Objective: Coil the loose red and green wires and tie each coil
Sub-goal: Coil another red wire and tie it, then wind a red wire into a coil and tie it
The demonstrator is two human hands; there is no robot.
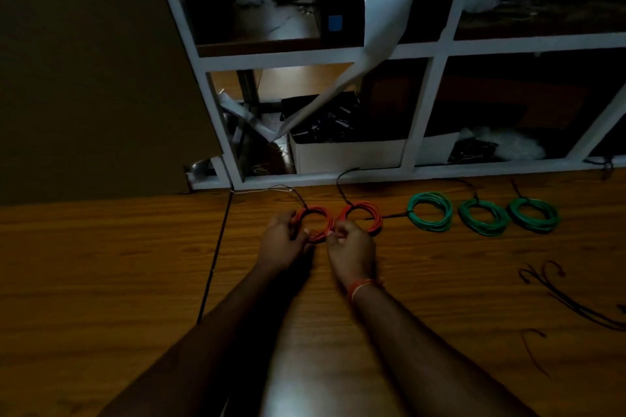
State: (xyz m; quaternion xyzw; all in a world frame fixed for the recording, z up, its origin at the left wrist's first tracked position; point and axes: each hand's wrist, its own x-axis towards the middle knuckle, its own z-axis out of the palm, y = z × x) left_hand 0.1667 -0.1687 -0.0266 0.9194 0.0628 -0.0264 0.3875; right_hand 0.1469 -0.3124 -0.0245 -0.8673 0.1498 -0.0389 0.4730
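Note:
Two red wire coils lie on the wooden table (pixel 101 264). My left hand (pixel 283 244) grips the left red coil (pixel 320 215) at its near left side. My right hand (pixel 350 249) pinches the same coil at its near right edge, fingers curled. Just to the right lies the second red coil (pixel 367 213), with a dark tie trailing from its top. Further right three green coils sit in a row: the first (pixel 430 211), the second (pixel 484 217) and the third (pixel 535 215), each with a dark tie.
Loose dark tie strings (pixel 562 291) lie at the table's right side. A black cable (pixel 215 257) runs across the table on the left. Behind the table stands a white-framed shelf (pixel 338 56) holding a cardboard box (pixel 345 154) and clutter.

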